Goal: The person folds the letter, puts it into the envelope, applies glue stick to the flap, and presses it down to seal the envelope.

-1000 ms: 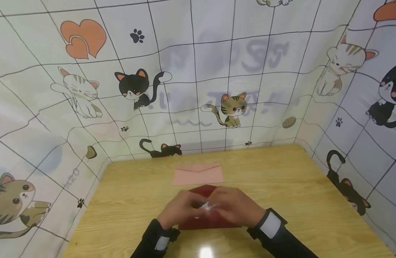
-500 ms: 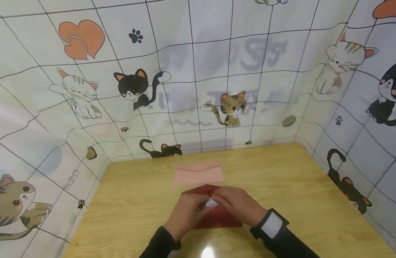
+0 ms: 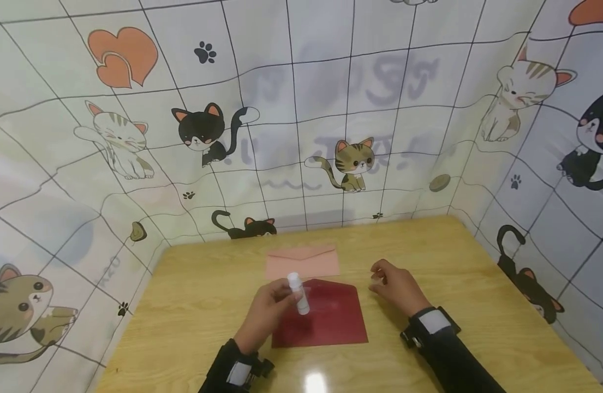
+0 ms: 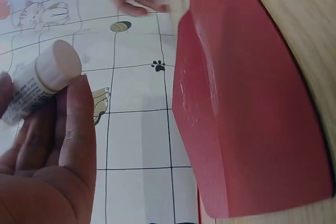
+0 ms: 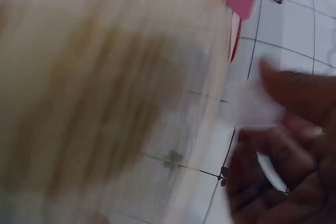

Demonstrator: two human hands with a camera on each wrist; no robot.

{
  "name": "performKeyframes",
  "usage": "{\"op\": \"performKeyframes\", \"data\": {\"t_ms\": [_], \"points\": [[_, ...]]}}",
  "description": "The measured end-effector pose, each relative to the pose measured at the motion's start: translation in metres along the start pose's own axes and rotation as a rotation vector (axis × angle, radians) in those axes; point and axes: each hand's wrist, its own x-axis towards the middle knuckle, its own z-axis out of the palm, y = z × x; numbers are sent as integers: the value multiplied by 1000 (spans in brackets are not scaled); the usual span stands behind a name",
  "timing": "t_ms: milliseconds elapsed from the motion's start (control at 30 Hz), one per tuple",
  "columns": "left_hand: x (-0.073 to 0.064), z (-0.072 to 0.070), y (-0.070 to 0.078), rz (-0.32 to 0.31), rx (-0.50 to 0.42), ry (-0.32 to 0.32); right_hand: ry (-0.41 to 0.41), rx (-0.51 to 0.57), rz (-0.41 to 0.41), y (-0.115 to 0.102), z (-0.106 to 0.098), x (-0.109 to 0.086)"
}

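In my left hand point(image 3: 264, 311) I grip a white glue stick point(image 3: 299, 295), tilted above the left part of a dark red envelope point(image 3: 326, 327). The left wrist view shows printing on the stick's barrel and a smooth white section at its upper end point(image 4: 59, 66). The envelope's flap lies unfolded away from me, with shiny streaks point(image 4: 189, 100) on it. My right hand point(image 3: 396, 286) is raised to the right of the envelope, fingers curled. Between its thumb and fingers is a small whitish thing point(image 5: 254, 104), too blurred to identify.
A pink envelope point(image 3: 301, 265) lies behind the red one, its flap edge showing. The wooden table point(image 3: 193, 305) meets a cat-patterned sheet point(image 3: 301, 125) at the back and sides.
My hands have separated from over the red envelope. My right hand has moved away to the right; my left now shows the glue stick plainly, and most of the envelope is uncovered.
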Motion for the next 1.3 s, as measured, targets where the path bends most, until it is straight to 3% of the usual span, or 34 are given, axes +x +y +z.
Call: {"op": "performKeyframes", "data": {"t_ms": [133,300,400,500,600,700,867,1033,1133,1300], "points": [[0,0,-1,-33,-63,53,-38,-26,55,11,5,3],[0,3,1,-43,-114,59,-95,-40,85,11,3,6],[2,8,4,-40,-117,92,-8,-82,63,-1,1,4],[7,15,10,-27,-113,171,144,-45,-75,-31,0,-1],[14,25,16,12,-113,278,245,16,-362,-67,5,-5],[20,36,21,40,-118,384,292,-22,-586,-93,15,-8],[22,51,22,18,-148,497,421,-123,-643,-108,32,-10],[17,54,22,8,-213,485,539,-162,-725,-112,42,-15],[16,50,23,28,-234,440,521,-22,-702,-113,47,-16],[21,46,26,86,-278,306,243,445,-445,-111,48,-13]]}}
